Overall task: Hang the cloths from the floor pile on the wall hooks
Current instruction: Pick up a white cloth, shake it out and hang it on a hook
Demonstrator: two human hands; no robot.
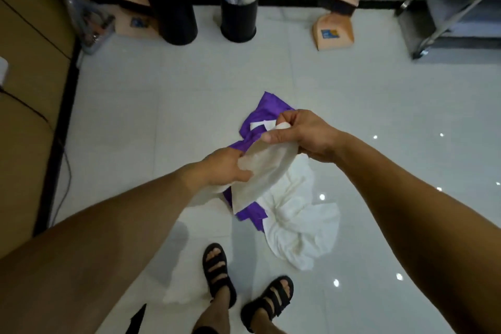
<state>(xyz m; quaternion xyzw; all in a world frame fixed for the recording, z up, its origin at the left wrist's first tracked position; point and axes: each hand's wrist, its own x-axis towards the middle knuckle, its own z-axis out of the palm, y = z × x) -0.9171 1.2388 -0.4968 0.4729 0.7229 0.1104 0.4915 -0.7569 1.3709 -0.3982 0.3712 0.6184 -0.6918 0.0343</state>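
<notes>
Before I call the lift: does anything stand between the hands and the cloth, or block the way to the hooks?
Nothing between them: the left hand and right hand both grip the beige cloth above the floor pile. The hooks are out of view, so that path cannot be judged.

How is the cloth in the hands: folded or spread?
Partly spread: the cloth stretches, creased, between the left hand and right hand, both gripping it above the pile.

The glossy white floor (pixel 162 122) bears a purple cloth (pixel 264 112) and a white cloth (pixel 298 230) heaped together, plus a dustpan (pixel 334 32).
</notes>
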